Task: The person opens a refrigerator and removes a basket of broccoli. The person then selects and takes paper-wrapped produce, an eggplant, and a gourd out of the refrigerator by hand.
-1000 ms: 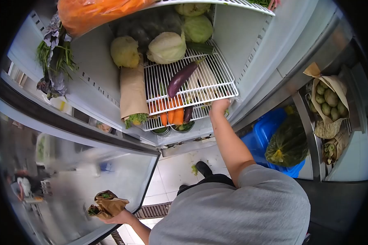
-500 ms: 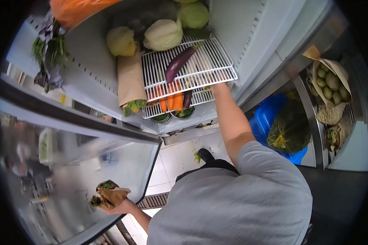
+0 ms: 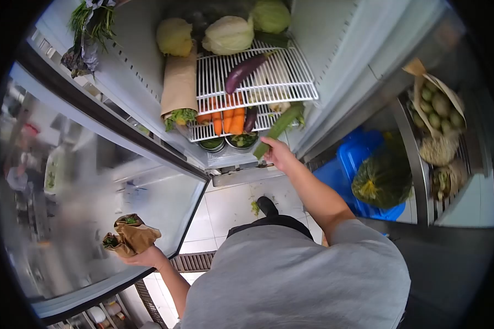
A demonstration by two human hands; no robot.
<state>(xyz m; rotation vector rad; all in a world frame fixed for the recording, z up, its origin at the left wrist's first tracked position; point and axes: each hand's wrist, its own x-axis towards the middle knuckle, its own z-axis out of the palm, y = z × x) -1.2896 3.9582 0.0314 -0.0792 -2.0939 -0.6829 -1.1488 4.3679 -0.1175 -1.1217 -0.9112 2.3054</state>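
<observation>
My left hand (image 3: 146,257) grips brown paper bundles (image 3: 136,237) with green herbs showing at their ends, in front of the glass door. My right hand (image 3: 279,153) is closed around the lower end of a long green vegetable (image 3: 280,129), its kind unclear, with a leafy-looking upper end. That vegetable slants up at the front right of the lower wire shelf. Carrots (image 3: 227,121) lie on this shelf to its left. On the upper wire shelf (image 3: 214,79) rest a purple eggplant (image 3: 243,73), cabbages (image 3: 228,36) and a paper-wrapped bunch of greens (image 3: 179,88).
The open glass fridge door (image 3: 148,203) stands at my left. Dark herbs (image 3: 88,33) hang at the upper left. On the right are a blue crate (image 3: 359,151), a bag of greens (image 3: 381,178) and a paper bag of round green produce (image 3: 439,107). Scraps (image 3: 254,207) lie on the tiled floor.
My right hand has come out from between the shelves, bringing the long green vegetable into view. My left hand still holds the paper bundles, now slightly further left and higher in the view.
</observation>
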